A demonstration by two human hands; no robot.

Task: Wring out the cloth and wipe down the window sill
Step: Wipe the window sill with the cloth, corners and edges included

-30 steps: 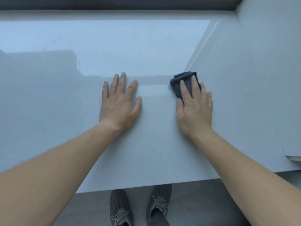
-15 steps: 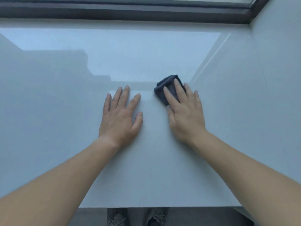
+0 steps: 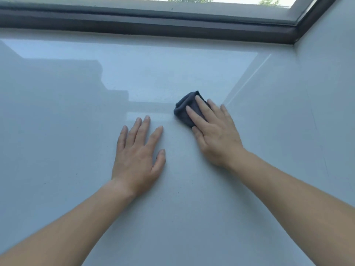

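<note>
A small dark grey cloth (image 3: 183,110), folded into a wad, lies on the glossy pale window sill (image 3: 76,131). My right hand (image 3: 213,131) presses flat on top of it, fingers stretched over the cloth, most of which is hidden under the palm. My left hand (image 3: 138,154) rests flat on the sill just left of it, fingers spread, holding nothing.
A dark window frame (image 3: 153,25) runs along the back of the sill. A pale side wall (image 3: 326,112) rises on the right and meets the sill along a slanted seam. Reflections of buildings show on the sill's left half.
My right hand has slid the cloth leftward and away from the right wall, closer to my left hand. The view has tilted up, showing the window frame and hiding my shoes.
</note>
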